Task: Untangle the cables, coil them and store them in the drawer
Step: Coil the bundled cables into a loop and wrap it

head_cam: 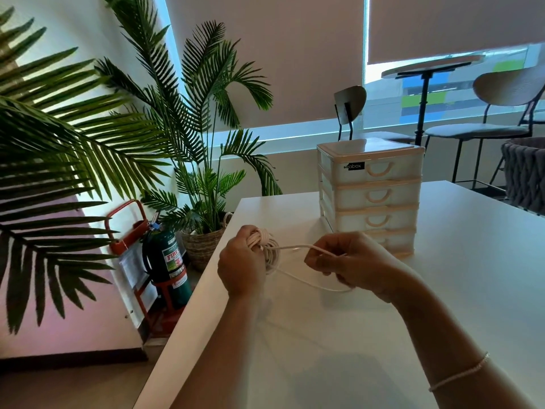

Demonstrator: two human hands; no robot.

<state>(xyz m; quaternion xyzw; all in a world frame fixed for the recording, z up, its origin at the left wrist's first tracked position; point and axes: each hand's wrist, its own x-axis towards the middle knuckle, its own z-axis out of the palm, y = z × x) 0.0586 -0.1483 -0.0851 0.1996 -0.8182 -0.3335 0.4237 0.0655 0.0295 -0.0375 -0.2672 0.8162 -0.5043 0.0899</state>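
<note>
A white cable is partly wound into a coil (269, 252) held above the white table (339, 335). My left hand (241, 267) grips that coil from the left, fingers wrapped round it. A loose strand (292, 247) runs right from the coil to my right hand (351, 261), which pinches it; a second slack loop (312, 283) sags below, down to the tabletop. Behind my right hand stands a white plastic drawer unit (371, 196) with several stacked drawers, all shut as far as I can see; my hand hides part of the lowest one.
The table's left edge (188, 305) drops off close to my left hand. Beyond it stand a green fire extinguisher (169, 261) and potted palms (203, 184). Chairs (495, 119) and a round table (433, 64) stand at the back right by the window, with a woven basket (525, 172).
</note>
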